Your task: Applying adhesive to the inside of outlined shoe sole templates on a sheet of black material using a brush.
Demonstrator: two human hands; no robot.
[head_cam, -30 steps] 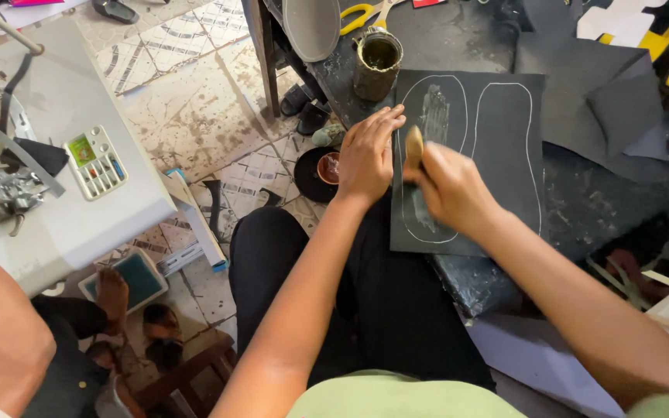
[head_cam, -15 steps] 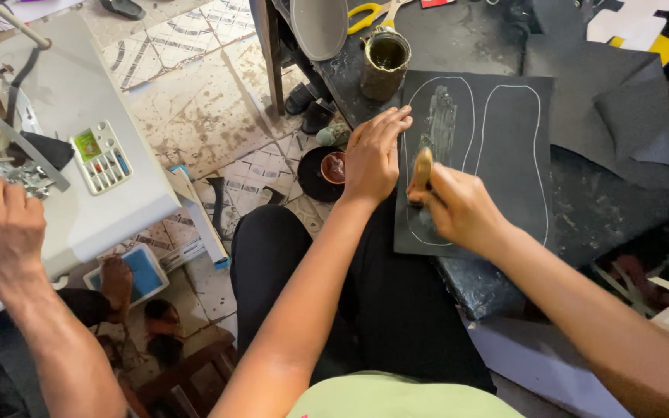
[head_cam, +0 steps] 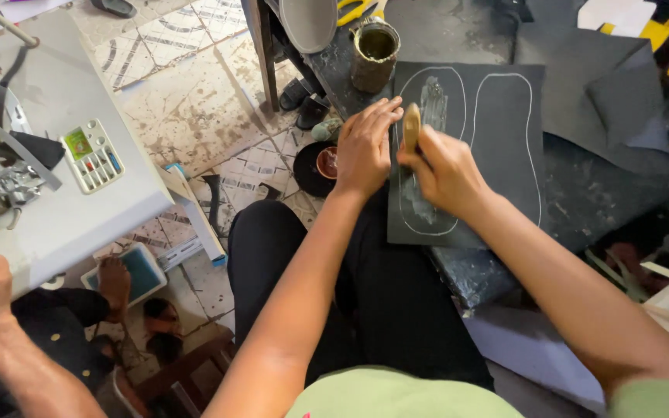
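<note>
A brush (head_cam: 411,128) is gripped in the right hand (head_cam: 444,169) over the left sole outline on a dark sheet (head_cam: 505,155). The sheet's edge is pressed flat by the open left hand (head_cam: 365,147). A tin (head_cam: 374,54) stands just beyond on the tabletop (head_cam: 582,201).

Single head view, steeply downward, close over lap and dark workbench (head_cam: 605,193)

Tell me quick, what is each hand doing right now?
Left hand: open, flat on the dark sheet.
Right hand: closed around a brush handle.
</note>
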